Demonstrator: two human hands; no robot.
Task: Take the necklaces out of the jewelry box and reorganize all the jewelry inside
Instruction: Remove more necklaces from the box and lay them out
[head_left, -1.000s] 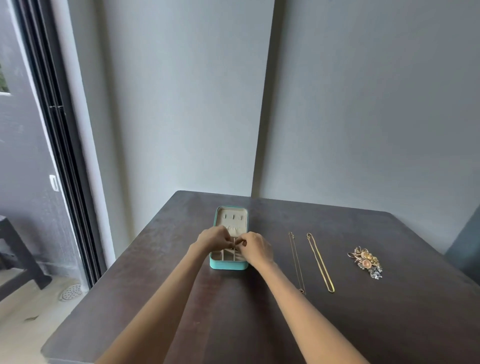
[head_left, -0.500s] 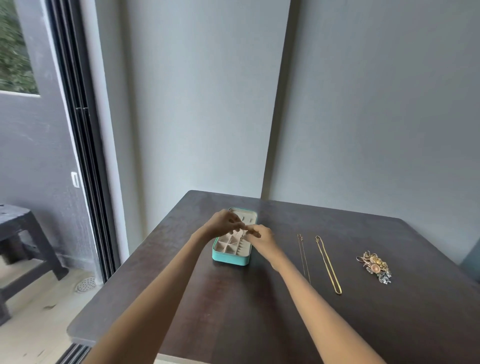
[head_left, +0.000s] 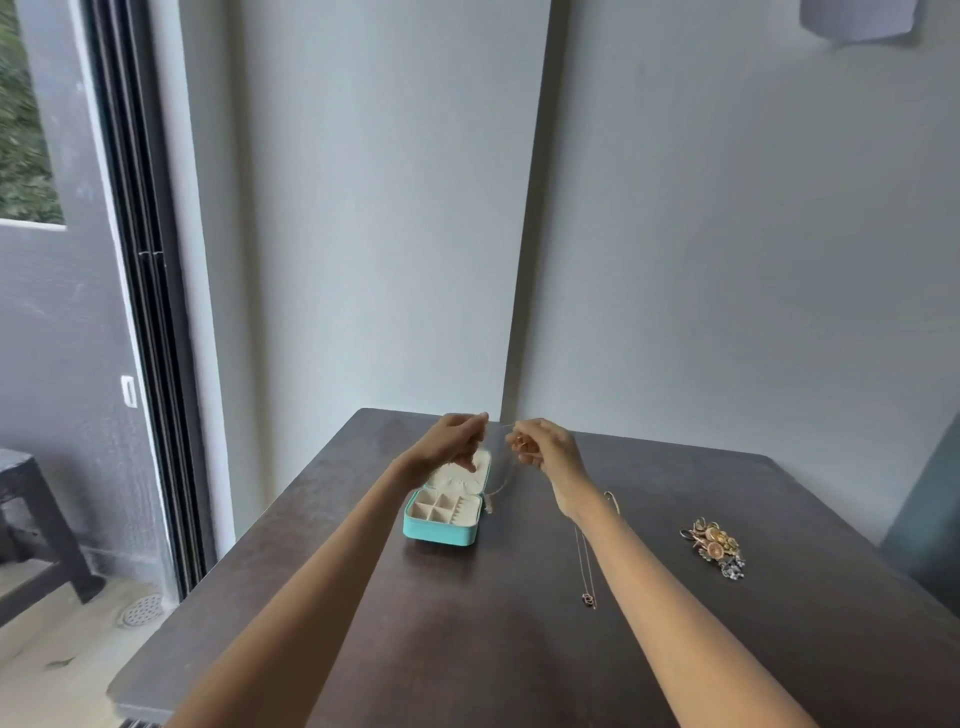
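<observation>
Two hands are raised above the open jewelry box (head_left: 440, 514), and a fine necklace (head_left: 500, 486) is strung between them, presumably so it hangs free and does not tangle. The left hand (head_left: 453, 441) is pinched on one end; the right hand (head_left: 545, 448) is curled round the other, each grip narrow on the chain. Its pendant end dangles just beside the box's right wall. Another necklace (head_left: 586, 571) lies straightened on the counter (head_left: 467, 649), with a jewelry cluster (head_left: 714, 551) set well apart to the right.
</observation>
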